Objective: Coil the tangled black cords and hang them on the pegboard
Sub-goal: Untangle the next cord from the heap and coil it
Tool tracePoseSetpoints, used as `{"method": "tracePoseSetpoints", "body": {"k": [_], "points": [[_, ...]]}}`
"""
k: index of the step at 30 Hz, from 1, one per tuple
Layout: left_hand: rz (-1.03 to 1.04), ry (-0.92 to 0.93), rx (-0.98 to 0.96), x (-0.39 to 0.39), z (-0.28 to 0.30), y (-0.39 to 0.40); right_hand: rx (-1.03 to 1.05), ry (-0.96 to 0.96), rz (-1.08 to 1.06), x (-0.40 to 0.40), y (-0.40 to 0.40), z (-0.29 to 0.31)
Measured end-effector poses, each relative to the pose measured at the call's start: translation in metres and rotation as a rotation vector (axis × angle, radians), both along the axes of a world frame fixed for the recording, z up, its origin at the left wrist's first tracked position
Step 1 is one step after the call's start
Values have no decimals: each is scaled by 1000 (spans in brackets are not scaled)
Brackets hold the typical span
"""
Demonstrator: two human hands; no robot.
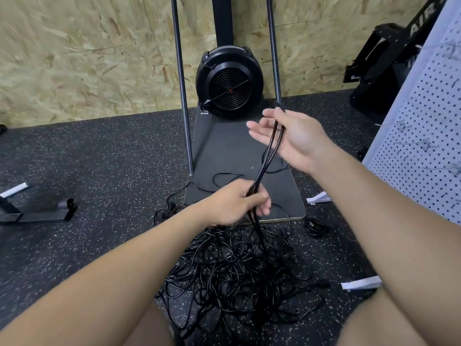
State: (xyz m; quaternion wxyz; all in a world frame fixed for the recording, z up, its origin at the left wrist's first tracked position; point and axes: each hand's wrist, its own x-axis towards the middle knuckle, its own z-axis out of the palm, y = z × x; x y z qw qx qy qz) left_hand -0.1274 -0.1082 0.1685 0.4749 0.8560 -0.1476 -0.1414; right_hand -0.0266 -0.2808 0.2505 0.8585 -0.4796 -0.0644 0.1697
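Note:
A big tangle of black cords [237, 270] lies on the speckled rubber floor between my knees. A bundle of black strands [270, 152] rises from it, stretched taut between my hands. My left hand [239, 204] grips the strands low, just above the pile. My right hand [289, 138] is higher and farther away, with the strands looped over it between thumb and palm and the fingers spread loosely. The white pegboard [421, 151] leans at the right edge with several small hooks on it. A small coiled cord [316, 227] lies on the floor to the right.
A black fan machine [229, 82] stands on a dark base plate [224, 146] against the chipboard wall, flanked by two slanted black poles. A black metal foot [37, 211] lies at the left. Black equipment [381, 68] sits at the back right. White tape strips lie on the floor.

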Motion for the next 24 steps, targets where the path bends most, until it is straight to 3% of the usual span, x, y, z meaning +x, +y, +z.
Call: {"method": "tracePoseSetpoints", "body": {"k": [5,9,12,16,19,22,24], "points": [[189,-9,-162,13,14,3,-446,-2,169,4,-17,-19],[286,13,-381,25,21,5,-771,-189,447,-10,-21,-31],[357,28,-426,33,18,6,-765,-184,653,-21,-9,-44],[474,-13,-328,41,20,13,-736,-146,699,-27,5,-55],[485,60,-280,45,25,21,-768,-190,608,-27,13,-51],[367,269,-340,45,17,32,-717,-198,456,-19,24,-50],[300,306,-326,42,8,41,-641,-167,355,-11,29,-46]]}}
